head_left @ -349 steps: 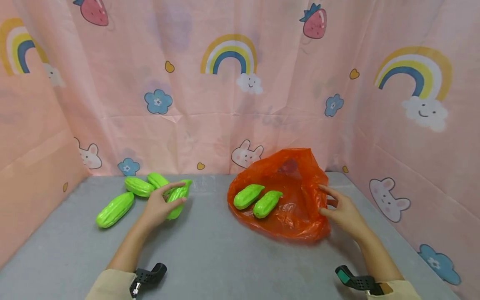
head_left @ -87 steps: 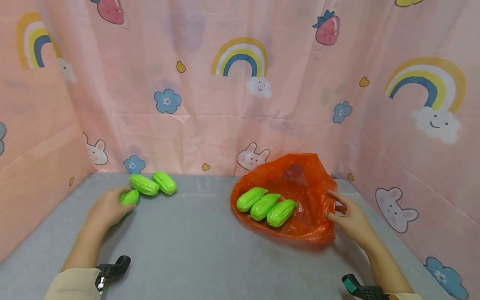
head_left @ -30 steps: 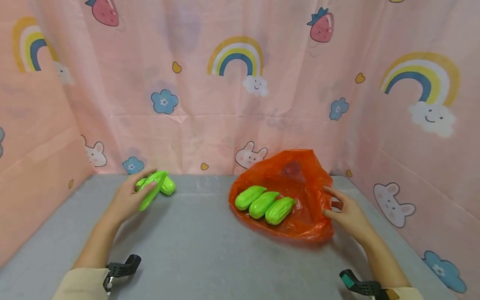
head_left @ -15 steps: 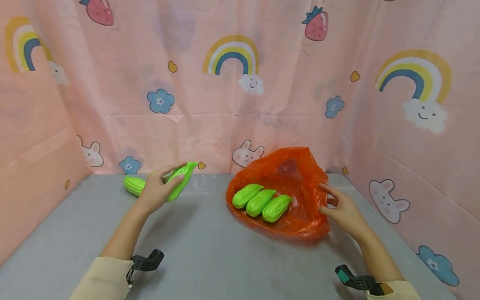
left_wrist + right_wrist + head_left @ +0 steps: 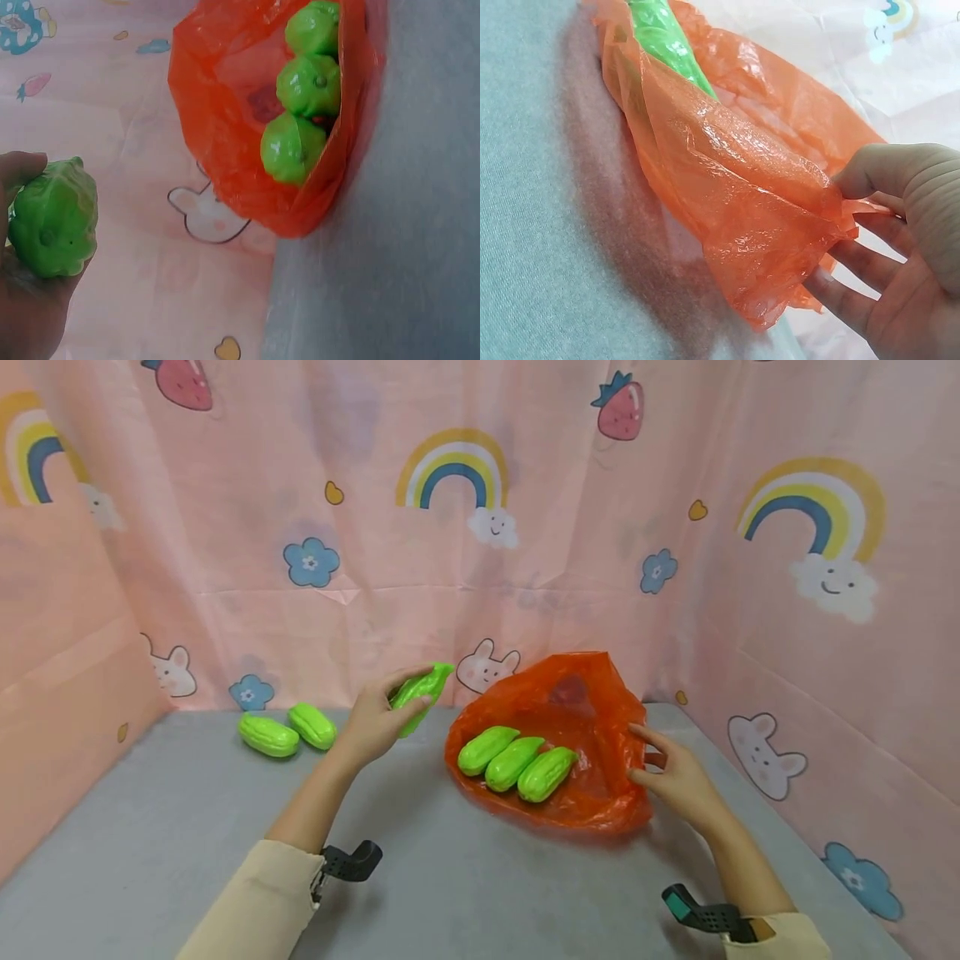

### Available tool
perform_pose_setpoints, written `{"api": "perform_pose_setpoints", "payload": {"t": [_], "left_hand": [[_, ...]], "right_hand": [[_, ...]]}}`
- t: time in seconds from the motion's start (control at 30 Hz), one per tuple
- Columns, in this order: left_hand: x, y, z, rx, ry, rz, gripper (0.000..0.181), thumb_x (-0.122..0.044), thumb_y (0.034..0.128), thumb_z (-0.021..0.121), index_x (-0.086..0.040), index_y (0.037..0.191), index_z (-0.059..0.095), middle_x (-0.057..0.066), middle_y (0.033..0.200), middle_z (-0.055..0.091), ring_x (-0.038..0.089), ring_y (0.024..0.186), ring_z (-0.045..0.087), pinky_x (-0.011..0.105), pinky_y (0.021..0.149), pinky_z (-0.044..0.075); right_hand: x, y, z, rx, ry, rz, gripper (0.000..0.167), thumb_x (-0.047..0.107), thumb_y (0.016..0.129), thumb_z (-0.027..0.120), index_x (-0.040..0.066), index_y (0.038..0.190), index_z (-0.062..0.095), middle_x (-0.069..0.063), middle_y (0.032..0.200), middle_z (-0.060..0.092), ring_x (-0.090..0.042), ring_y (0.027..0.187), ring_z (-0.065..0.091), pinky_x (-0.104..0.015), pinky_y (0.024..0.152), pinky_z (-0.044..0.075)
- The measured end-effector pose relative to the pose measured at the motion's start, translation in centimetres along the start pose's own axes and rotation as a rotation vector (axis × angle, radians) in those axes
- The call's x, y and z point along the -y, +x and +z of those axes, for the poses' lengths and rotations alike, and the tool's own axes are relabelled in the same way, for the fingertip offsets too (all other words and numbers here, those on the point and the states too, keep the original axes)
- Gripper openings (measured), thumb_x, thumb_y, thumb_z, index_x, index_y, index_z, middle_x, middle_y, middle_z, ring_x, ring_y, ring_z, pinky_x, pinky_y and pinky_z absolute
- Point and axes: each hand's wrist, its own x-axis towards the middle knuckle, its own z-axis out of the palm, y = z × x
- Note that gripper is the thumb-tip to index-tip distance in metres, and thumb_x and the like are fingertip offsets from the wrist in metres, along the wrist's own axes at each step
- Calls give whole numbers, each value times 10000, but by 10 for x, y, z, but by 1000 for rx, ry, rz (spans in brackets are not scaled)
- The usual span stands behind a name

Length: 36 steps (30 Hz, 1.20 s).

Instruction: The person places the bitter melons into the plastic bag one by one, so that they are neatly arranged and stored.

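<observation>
My left hand (image 5: 373, 720) holds a bright green, ridged bitter melon (image 5: 417, 692) with a pointed tip, raised above the table just left of an orange-red plastic bag (image 5: 600, 797). In the left wrist view this bitter melon (image 5: 52, 221) sits between thumb and fingers. The bag lies with its mouth wide, and three more bitter melons (image 5: 514, 763) rest side by side in it. My right hand (image 5: 678, 781) pinches the bag's right edge; in the right wrist view the thumb and fingers grip the bunched plastic (image 5: 780, 225).
Two bitter melons lie at the back left of the grey table (image 5: 465, 893), one nearer the left (image 5: 268, 737) and one beside it (image 5: 312, 727). A pink patterned curtain (image 5: 525, 460) closes off the back and both sides.
My left hand took a bitter melon from the left group and carried it up and rightward toward the bag. The bag went from two to three bitter melons earlier. The right hand keeps its hold.
</observation>
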Motion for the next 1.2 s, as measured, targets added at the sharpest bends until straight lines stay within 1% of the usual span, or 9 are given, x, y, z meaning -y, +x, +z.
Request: {"api": "perform_pose_setpoints", "payload": {"t": [0.1,0.2,0.43,0.5,0.7,0.9,1.0,1.13,1.2], "left_hand": [[-3,5,11,-10,-33,-6,436,-154,972,659,-137,1405,608,118,1416,612,278,1094,620,321,863,547],[-4,11,23,12,-49,-14,437,-165,972,663,-155,1405,609,105,1431,606,277,1128,631,349,887,554],[-8,22,47,28,-65,-96,422,-211,970,666,-204,1389,619,135,1347,638,318,1059,682,262,647,542],[-7,26,54,21,-70,-100,415,-193,965,670,-185,1378,627,150,1328,647,330,1061,694,245,625,542],[-3,31,77,37,-75,-61,393,-141,947,689,-133,1338,654,165,1255,677,292,884,691,247,618,539],[5,30,103,114,-41,-25,369,-163,952,680,-127,1319,665,84,1322,666,231,1055,657,347,866,572],[6,29,112,144,-32,-49,369,-186,958,679,-155,1326,662,54,1341,658,231,1174,622,422,1019,529],[3,28,120,145,-22,-77,372,-208,956,682,-175,1326,664,50,1360,641,242,1235,590,458,1069,494],[2,28,124,149,-31,-88,371,-219,958,676,-182,1328,663,48,1364,637,244,1212,597,457,1045,509]], "right_hand": [[0,1,1,-4,1,-15,706,117,947,655,21,1566,328,-286,1560,384,-521,1304,517,-462,927,589],[-1,2,1,-4,8,-19,707,102,944,656,12,1564,329,-293,1546,395,-518,1291,530,-448,916,594],[-2,2,0,-9,-1,-22,704,100,946,656,8,1562,328,-292,1544,395,-515,1283,539,-436,910,597],[-1,2,-1,-12,-2,-28,703,99,946,656,8,1562,329,-292,1548,393,-514,1283,541,-432,909,598],[2,2,-2,-7,-5,-16,708,112,945,656,15,1565,327,-289,1554,389,-517,1294,531,-441,911,596],[2,1,-2,-7,-21,-14,716,122,943,665,15,1566,328,-290,1548,398,-518,1283,540,-455,908,596],[2,1,-3,-7,-24,-9,716,129,944,667,27,1568,331,-284,1549,401,-518,1292,534,-466,918,591],[2,1,-4,-12,-21,-17,714,115,939,666,33,1567,336,-282,1551,400,-519,1296,535,-460,910,595],[3,1,-3,-14,-14,-22,716,105,934,666,30,1565,338,-285,1551,398,-521,1294,536,-457,904,598]]}}
